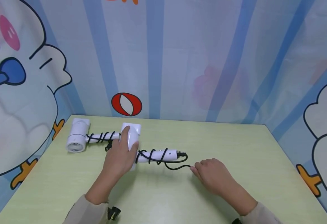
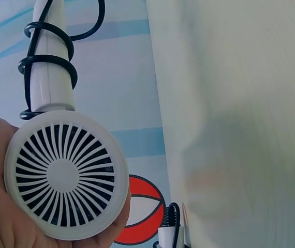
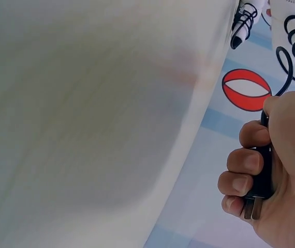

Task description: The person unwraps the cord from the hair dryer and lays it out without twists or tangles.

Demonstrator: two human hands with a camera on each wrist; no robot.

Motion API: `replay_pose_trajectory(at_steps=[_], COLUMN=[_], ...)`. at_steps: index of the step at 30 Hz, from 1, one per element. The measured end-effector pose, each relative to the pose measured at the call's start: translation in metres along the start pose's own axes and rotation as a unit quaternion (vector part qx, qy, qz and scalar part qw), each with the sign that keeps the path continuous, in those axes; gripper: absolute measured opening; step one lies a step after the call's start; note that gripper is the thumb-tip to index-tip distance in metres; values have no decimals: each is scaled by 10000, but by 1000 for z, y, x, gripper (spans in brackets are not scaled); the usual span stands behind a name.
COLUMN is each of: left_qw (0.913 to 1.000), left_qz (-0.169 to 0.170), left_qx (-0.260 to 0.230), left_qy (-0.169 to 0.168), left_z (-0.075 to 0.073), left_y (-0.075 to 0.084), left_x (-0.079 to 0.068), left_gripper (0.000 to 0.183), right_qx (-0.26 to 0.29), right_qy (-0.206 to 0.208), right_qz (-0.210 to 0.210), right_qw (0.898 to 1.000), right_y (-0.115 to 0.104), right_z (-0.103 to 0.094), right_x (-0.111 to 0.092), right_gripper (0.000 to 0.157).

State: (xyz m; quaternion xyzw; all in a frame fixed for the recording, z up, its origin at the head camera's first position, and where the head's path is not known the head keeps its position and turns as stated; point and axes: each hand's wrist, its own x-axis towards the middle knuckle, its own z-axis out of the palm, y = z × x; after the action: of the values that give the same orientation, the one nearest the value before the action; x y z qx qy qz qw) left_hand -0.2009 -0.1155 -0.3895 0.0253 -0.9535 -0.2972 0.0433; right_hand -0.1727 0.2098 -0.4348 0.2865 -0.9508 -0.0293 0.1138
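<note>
My left hand point(image 1: 120, 158) grips the barrel of a white hair dryer point(image 1: 133, 137), its handle pointing right. Black cord point(image 1: 177, 168) is wound in loops around that handle, and a loose length runs across to my right hand point(image 1: 214, 175). In the right wrist view, my right hand's fingers curl around the black two-pin plug point(image 3: 263, 173) at the cord's end, the metal pins sticking out below the little finger. The left wrist view shows the dryer's round slotted air grille point(image 2: 64, 178) facing the camera, with my palm and fingers around the barrel.
A second white hair dryer point(image 1: 78, 135) lies at the table's back left, cord wrapped around its handle, its black plug point(image 1: 108, 146) beside my left hand. The pale table point(image 1: 222, 140) ends at a blue striped cartoon backdrop point(image 1: 174, 62).
</note>
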Motion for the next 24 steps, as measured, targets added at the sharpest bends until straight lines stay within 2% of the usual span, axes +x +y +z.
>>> replay_pose_trajectory(at_steps=[11, 24], left_qw=[9999, 10000], left_qz=[-11, -27], left_qx=[-154, -80], left_qy=[-12, -31], left_z=[-3, -1], left_y=[0, 0], left_x=[-3, -5], left_gripper=[70, 69], right_qx=[-44, -84], right_qy=[-132, 425], right_qz=[287, 438], right_qw=[9995, 9981], right_y=[8, 15], right_z=[4, 2], right_x=[4, 7], right_gripper=[41, 39])
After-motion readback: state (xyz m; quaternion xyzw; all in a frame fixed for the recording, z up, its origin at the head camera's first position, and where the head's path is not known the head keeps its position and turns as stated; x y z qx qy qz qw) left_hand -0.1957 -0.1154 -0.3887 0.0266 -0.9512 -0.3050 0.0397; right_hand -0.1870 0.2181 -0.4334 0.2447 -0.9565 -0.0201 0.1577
